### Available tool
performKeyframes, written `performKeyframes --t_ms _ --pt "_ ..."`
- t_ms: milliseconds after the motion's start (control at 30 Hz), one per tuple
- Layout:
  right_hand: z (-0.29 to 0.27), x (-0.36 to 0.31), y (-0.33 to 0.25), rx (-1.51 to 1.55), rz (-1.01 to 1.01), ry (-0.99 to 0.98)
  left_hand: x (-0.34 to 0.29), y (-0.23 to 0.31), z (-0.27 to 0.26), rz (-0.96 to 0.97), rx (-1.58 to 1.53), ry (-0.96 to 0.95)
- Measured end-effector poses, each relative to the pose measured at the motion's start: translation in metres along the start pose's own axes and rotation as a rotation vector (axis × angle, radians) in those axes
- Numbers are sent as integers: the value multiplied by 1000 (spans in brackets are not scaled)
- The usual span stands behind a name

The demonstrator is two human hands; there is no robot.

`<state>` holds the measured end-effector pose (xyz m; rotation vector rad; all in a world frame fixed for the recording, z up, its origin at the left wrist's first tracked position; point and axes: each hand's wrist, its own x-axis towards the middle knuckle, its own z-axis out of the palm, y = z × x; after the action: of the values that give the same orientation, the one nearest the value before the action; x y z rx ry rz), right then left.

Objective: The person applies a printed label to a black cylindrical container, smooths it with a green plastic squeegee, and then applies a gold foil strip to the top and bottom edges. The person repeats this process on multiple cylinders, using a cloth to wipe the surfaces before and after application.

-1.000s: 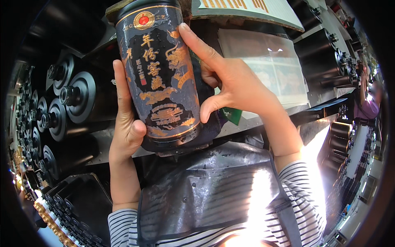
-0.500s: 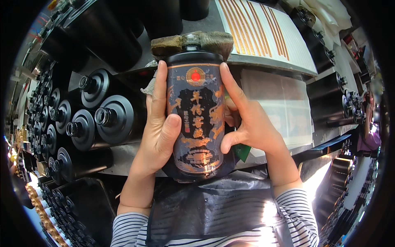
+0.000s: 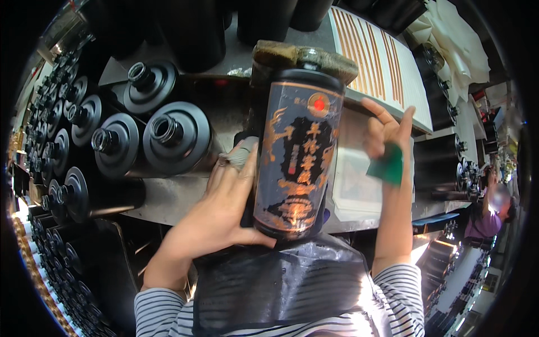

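Note:
A dark bottle (image 3: 295, 163) with an orange-and-black decorated wrap and a red emblem lies before me, its neck on a brown padded rest (image 3: 331, 63). My left hand (image 3: 216, 205) is along the bottle's left side, thumb stretched out near its base. A crumpled grey cloth (image 3: 240, 156) is caught at that hand's fingers, some of which are hidden. My right hand (image 3: 387, 132) is off the bottle to the right, a little smeared by motion. It pinches a green scraper blade (image 3: 387, 164), with two fingers raised.
Several black bottles (image 3: 178, 137) with bare glass necks lie to the left, others stand behind. At the far right is a white sheet of copper-coloured strips (image 3: 407, 76). Translucent sheets (image 3: 359, 196) lie under my right hand. Another person (image 3: 487, 216) is at the right rim.
Both hands have let go of the bottle's upper sides. My right hand has moved right with the green scraper; my left has slid down, with the cloth at its fingers. The view has turned.

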<state>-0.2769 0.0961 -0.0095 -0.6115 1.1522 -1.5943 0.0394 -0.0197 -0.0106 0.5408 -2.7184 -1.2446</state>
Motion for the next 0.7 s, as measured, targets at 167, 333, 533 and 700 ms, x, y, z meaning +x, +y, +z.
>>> performKeyframes --t_ms 167,333,533,700 --pt "12 -32 -17 -441 -256 470 -13 17 7 64 -181 191" --pt "106 -68 -41 -1092 -678 156 -3 17 23 42 -556 351" --pt "161 9 -43 -1792 -1234 -24 -6 10 22 97 -403 391" --pt "151 -16 20 -1727 -1548 -75 -20 -4 26 105 -762 487"
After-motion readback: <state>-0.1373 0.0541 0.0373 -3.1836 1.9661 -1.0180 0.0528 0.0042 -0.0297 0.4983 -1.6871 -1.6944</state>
